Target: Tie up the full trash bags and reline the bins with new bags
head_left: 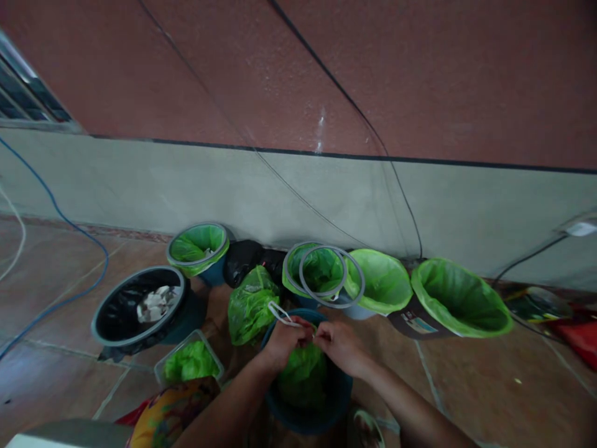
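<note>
Hands close together, fingertips nearly touching. Left hand [284,342] is pinched narrow on a thin white loop [280,313], which sticks out up-left of the grip. Right hand [340,348] is pinched on the top of a crumpled green plastic bag [303,373]. The bag sits directly under the grip, inside a round dark-blue plastic bin [340,398]. Just beyond the grip, two grey plastic rings [362,278] overlap on a green-lined bin [321,270]. Left of the grip lies a loose bunched green bag [249,308], and further left stands a black-lined round bin [135,308].

inside of blue bin [340,392], out of sight under green liner [303,376]
</note>
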`<state>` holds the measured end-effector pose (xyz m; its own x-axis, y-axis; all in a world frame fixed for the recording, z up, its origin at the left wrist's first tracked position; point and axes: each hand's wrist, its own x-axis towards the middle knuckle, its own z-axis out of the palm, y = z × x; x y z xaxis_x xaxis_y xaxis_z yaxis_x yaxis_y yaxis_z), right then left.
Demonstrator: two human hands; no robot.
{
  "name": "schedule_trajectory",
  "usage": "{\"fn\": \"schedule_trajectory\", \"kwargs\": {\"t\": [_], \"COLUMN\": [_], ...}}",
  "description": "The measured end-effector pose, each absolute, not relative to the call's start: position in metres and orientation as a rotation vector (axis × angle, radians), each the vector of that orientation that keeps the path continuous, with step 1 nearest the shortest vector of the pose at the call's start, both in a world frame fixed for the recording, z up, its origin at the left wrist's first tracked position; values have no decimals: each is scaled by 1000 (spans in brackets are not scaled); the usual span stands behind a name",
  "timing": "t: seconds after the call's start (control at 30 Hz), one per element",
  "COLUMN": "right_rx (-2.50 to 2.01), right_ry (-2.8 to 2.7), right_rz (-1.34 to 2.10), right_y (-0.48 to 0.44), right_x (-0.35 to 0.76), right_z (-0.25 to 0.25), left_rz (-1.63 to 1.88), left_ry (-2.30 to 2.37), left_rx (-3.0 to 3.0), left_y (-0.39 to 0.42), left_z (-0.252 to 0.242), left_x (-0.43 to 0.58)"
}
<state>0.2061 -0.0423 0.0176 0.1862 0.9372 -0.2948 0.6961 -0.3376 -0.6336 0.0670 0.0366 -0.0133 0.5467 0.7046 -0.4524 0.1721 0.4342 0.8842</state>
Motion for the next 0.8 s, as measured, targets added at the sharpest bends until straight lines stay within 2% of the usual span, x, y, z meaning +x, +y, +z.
{"fn": "schedule_trajectory", "kwargs": {"t": [0.17, 0.5, 0.8], "right_rx": [-2185, -2229, -1841], "right_ry": [-1572, -1503, -1066], "right_rz": [905, 839, 1330], "right_y": [-42, -37, -33], "right_x": [212, 213, 202], "right_z": [11, 9, -7], "left_rz": [397, 440, 611], "left_ry": [881, 791, 792], "left_rx": [1502, 1822, 1884], "left_y": [43, 36, 24], "left_z": [-17, -9, -10], "left_x": [67, 66, 67]}}
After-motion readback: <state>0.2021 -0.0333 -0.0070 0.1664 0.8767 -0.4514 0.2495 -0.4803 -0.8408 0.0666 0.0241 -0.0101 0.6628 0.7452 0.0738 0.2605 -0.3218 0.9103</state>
